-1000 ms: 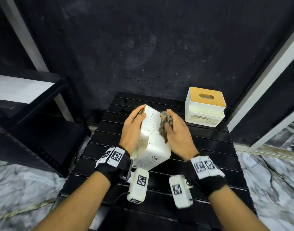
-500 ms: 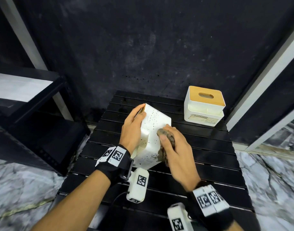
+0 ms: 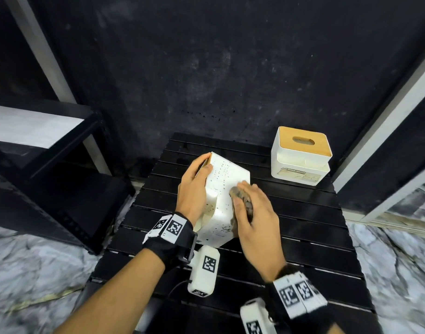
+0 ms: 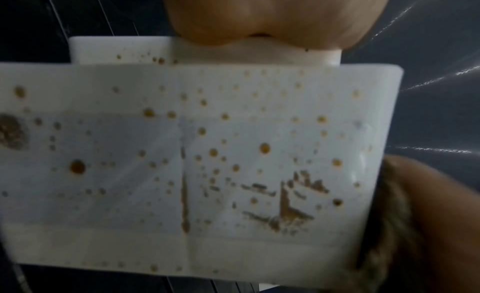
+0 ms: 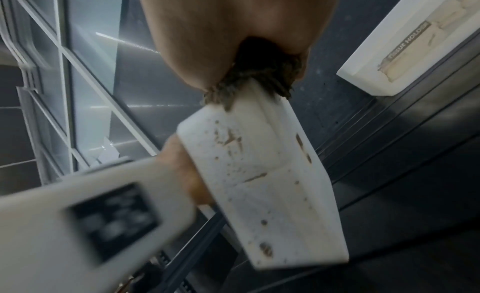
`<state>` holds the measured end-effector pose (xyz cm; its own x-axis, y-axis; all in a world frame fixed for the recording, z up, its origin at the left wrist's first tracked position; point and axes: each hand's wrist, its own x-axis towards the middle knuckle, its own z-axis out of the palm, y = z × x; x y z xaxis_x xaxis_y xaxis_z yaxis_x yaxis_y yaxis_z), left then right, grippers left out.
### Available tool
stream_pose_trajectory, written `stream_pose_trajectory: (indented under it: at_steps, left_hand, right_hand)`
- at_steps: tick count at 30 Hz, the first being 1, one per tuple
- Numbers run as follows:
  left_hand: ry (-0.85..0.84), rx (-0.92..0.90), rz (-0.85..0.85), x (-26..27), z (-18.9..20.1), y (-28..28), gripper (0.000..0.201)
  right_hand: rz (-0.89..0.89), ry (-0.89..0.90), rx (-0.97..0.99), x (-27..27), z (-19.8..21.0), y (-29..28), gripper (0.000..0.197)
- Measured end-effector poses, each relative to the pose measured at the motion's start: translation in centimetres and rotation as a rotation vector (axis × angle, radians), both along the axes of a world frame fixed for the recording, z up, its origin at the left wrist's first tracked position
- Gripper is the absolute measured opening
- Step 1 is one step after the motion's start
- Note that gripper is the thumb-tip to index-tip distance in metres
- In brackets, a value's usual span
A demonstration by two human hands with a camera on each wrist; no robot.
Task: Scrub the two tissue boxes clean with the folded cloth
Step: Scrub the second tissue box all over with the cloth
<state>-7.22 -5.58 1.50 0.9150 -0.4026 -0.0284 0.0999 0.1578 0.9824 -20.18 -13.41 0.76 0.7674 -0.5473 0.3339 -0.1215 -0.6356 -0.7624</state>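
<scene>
Tipped on edge over the slatted surface (image 3: 303, 227), long axis running away from the body: spotted tissue box (image 3: 221, 186), gripped by left hand (image 3: 193, 189), rubbed by cloth (image 3: 242, 201) clutched in right hand (image 3: 257, 220); second tissue box (image 3: 300, 157) upright, far right.

Black wristbands (image 3: 169, 239) w/ b&w square-code tags, white cams (image 3: 204, 271)

On a black slatted table (image 3: 303, 213), a left hand (image 3: 194, 186) grips a tipped white plastic tissue box speckled with brown spots (image 3: 221, 186), while a right hand (image 3: 257, 218) presses a brownish folded cloth (image 3: 242, 201) against its side. A second white tissue box with a wooden lid (image 3: 300, 155) stands upright, apart, at the far right.
</scene>
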Motion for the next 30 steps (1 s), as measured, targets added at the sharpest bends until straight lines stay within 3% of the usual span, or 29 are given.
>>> stream_pose_trajectory:
  at_steps: [4, 13, 22, 30]
  left_hand:
    - [0.025, -0.023, -0.032, 0.2, -0.1, 0.1, 0.028]
    - [0.022, -0.007, -0.004, 0.3, -0.2, 0.0, 0.029]
    - [-0.001, -0.006, -0.007, 0.5, -0.6, 0.4, 0.028]
    - [-0.012, 0.016, -0.016, 0.4, -0.3, 0.2, 0.028]
  right_hand:
    - [0.027, 0.012, -0.006, 0.1, 0.2, -0.1, 0.039]
    - [0.037, 0.088, -0.023, 7.3, 0.9, -6.0, 0.036]
    - [0.138, 0.055, -0.042, -0.8, 0.4, -0.4, 0.04]
    - [0.1, 0.176, -0.041, 6.4, 2.1, -5.3, 0.037]
